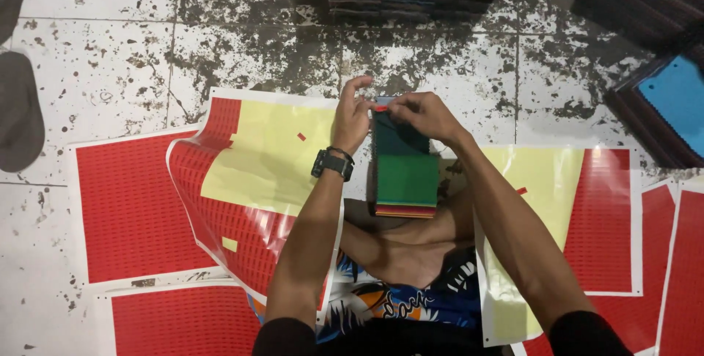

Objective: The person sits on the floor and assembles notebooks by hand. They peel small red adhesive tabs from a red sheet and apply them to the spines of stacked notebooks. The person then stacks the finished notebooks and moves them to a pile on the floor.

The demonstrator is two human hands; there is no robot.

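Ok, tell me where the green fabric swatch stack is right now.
In the head view, the green fabric swatch stack sits centre frame on the person's lap, between the forearms, its top edge pinched by the left hand and right hand.

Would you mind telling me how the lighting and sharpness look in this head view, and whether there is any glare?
Head view: even, soft light; glare streaks on the curled glossy red sticker sheet; the left hand and right hand on the fabric swatch stack are slightly soft; the speckled tiled floor reads clearly; the corners are darker.
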